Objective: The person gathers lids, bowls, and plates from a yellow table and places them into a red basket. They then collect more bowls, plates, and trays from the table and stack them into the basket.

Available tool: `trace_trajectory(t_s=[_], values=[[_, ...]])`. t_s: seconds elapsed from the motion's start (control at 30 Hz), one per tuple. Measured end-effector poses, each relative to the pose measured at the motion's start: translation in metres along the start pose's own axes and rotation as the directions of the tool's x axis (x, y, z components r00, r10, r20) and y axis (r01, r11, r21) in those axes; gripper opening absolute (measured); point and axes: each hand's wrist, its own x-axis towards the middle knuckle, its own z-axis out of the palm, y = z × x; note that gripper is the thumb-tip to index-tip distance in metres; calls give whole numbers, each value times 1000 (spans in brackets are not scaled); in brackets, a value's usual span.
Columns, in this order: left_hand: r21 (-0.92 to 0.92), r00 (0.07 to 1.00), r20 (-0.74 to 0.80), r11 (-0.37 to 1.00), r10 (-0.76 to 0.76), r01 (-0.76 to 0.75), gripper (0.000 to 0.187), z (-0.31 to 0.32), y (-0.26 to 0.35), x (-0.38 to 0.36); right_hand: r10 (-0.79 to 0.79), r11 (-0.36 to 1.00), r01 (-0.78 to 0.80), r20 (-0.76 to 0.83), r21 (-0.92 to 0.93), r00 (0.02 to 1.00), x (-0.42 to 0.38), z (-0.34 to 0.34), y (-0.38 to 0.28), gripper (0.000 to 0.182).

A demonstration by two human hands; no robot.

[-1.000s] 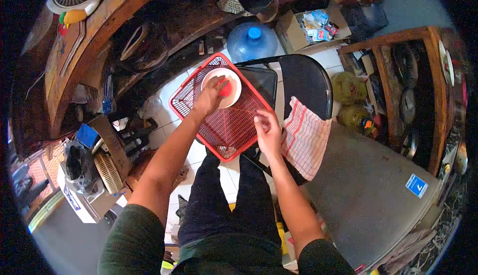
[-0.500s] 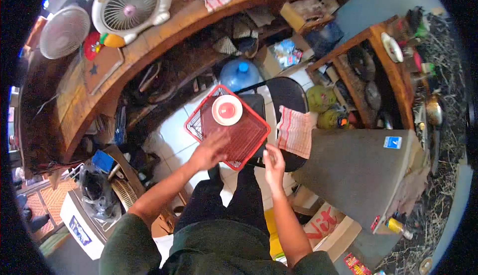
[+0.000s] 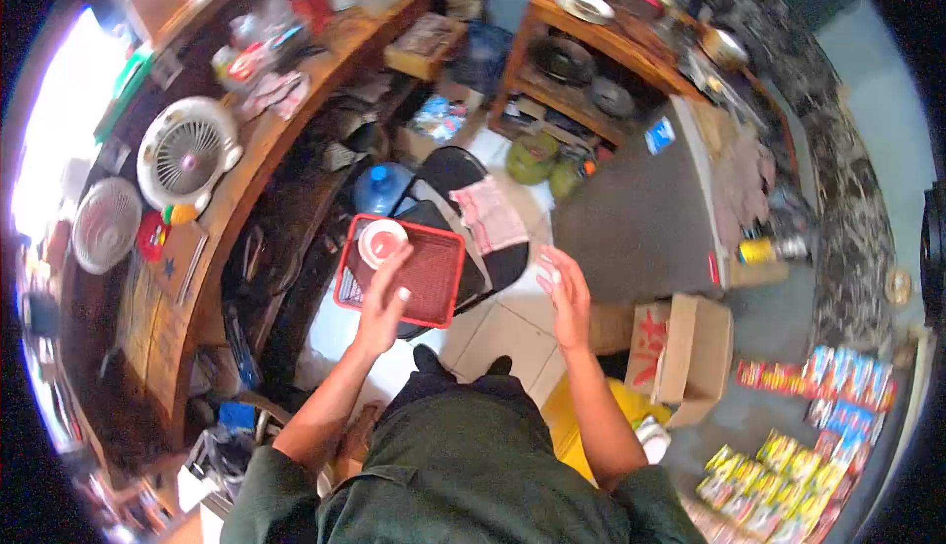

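A red plastic basket [image 3: 434,283] rests on the black chair [image 3: 454,167], with a small white bowl [image 3: 370,232] in its far left part; something red shows in the bowl's middle. My left hand [image 3: 380,309] is over the near side of the basket, fingers spread, fingertips overlapping the bowl's lower edge in this view. To the right of the basket my right hand [image 3: 568,300] is raised in the air, its fingers apart and nothing in it. A pink striped cloth [image 3: 491,214] lies on the chair beyond that hand.
A blue water jug [image 3: 382,189] stands behind the basket. On the left runs a curved wooden counter [image 3: 225,217] with a white fan [image 3: 187,155]. To the right are a grey cabinet [image 3: 631,219], a cardboard box [image 3: 705,357] and packets [image 3: 764,480]. Green gas cylinders [image 3: 533,158] stand behind.
My view has turned to the right and I stand more upright, so the basket appears smaller and further left. Both hands are raised, the right one further from the basket.
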Motion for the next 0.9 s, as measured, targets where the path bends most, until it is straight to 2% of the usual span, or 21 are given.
trace_trajectory(t_s=[0.1, 0.23, 0.27, 0.33, 0.43, 0.5, 0.6, 0.73, 0.87, 0.9], values=[[-157, 990, 107, 984, 95, -77, 74, 31, 20, 27, -44, 998, 46, -43, 52, 998, -22, -30, -27, 46], [-298, 970, 240, 953, 30, 44, 90, 95, 48, 42, -83, 992, 96, -142, 87, 986, -63, -91, -41, 55], [-296, 959, 281, 954, 41, 46, 90, 115, 52, 44, -92, 990, 111, -184, 91, 979, -75, -110, -44, 55], [-388, 931, 362, 916, 45, 106, 85, 156, 61, 43, -11, 990, 47, -256, 136, 967, -103, -147, -51, 59], [-338, 879, 477, 919, -18, 202, 85, 219, 76, 35, 22, 996, 7, -349, 84, 937, -155, -213, -53, 61], [-322, 837, 547, 925, 8, 202, 83, 259, 84, 29, 6, 999, 15, -438, 46, 899, -192, -253, -55, 62], [-307, 772, 636, 920, 8, 243, 80, 309, 87, 18, 66, 997, -70, -646, 19, 761, -252, -299, -43, 63], [-263, 659, 752, 907, -22, 330, 78, 360, 94, 7, 93, 992, 7, -761, 128, 642, -303, -307, -23, 60], [-195, 486, 874, 903, -17, 382, 75, 392, 82, 14, 185, 969, 52, -848, 241, 497, -303, -275, -8, 59], [-180, 443, 897, 904, -12, 388, 75, 401, 83, 17, 200, 962, 62, -840, 267, 505, -300, -265, -5, 57]])
